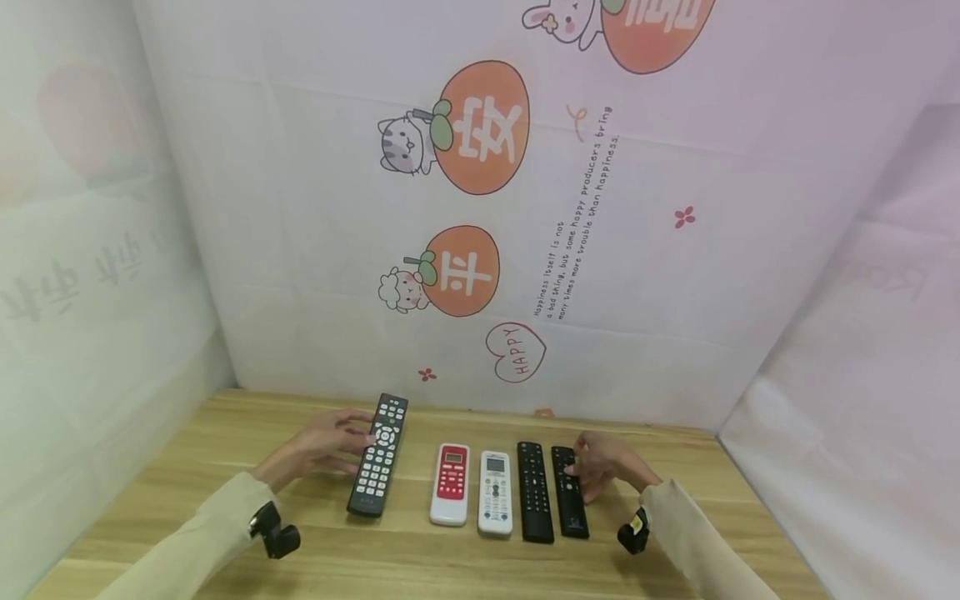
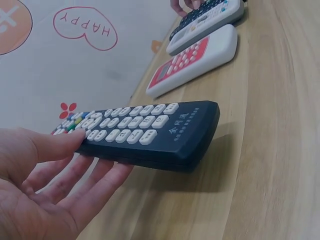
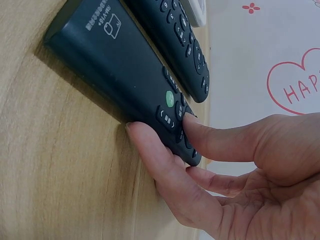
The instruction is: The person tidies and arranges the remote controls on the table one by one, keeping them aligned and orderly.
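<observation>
A dark remote control with white buttons (image 1: 381, 457) is gripped by my left hand (image 1: 330, 446), thumb on top and fingers beneath. In the left wrist view this remote (image 2: 145, 131) is raised off the table, casting a shadow. My right hand (image 1: 606, 462) pinches the rightmost black remote (image 1: 572, 504) by its far end. The right wrist view shows the thumb on that remote's buttons (image 3: 170, 100) and a finger along its side, with a shadow under its near end. Between the hands lie a red and white remote (image 1: 450, 485), a white remote (image 1: 495, 493) and a long black remote (image 1: 536, 492).
The remotes are on a wood-grain table (image 1: 315, 558). A white printed cloth (image 1: 337, 333) stands as a wall along the table's back edge, with more white cloth at both sides. Each wrist wears a small black camera (image 1: 274, 530).
</observation>
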{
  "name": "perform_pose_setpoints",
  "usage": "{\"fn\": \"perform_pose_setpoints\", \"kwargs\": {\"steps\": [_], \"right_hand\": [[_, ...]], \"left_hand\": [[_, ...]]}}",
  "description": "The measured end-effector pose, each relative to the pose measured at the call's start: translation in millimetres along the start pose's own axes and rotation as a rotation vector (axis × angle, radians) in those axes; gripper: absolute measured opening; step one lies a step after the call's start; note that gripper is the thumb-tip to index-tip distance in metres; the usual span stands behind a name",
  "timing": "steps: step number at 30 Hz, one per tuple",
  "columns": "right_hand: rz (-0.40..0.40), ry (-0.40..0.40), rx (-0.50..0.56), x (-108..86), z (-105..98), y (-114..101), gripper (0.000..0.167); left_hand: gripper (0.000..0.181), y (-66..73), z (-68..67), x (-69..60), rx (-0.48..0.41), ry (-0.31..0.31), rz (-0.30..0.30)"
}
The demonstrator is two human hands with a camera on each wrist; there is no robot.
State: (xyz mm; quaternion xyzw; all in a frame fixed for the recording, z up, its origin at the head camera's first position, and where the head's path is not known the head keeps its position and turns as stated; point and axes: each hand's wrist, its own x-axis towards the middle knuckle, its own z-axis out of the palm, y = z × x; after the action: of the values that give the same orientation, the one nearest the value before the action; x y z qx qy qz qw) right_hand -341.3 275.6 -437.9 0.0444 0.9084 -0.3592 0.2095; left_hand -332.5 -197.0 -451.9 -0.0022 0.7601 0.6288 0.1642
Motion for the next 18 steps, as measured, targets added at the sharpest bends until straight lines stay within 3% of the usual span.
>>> {"fn": "perform_pose_setpoints", "kwargs": {"steps": [5,18], "right_hand": [[0.027,-0.006,-0.013,0.7,-1,-1,0.036],[0.035,-0.005,-0.020,1.0,1,-1,0.037]], "left_hand": [[0.065,0.3,9.1,1.5,-0.029,0.004,-0.006],[0.062,-4.4,26.8,5.1,0.004,0.007,-0.013]]}}
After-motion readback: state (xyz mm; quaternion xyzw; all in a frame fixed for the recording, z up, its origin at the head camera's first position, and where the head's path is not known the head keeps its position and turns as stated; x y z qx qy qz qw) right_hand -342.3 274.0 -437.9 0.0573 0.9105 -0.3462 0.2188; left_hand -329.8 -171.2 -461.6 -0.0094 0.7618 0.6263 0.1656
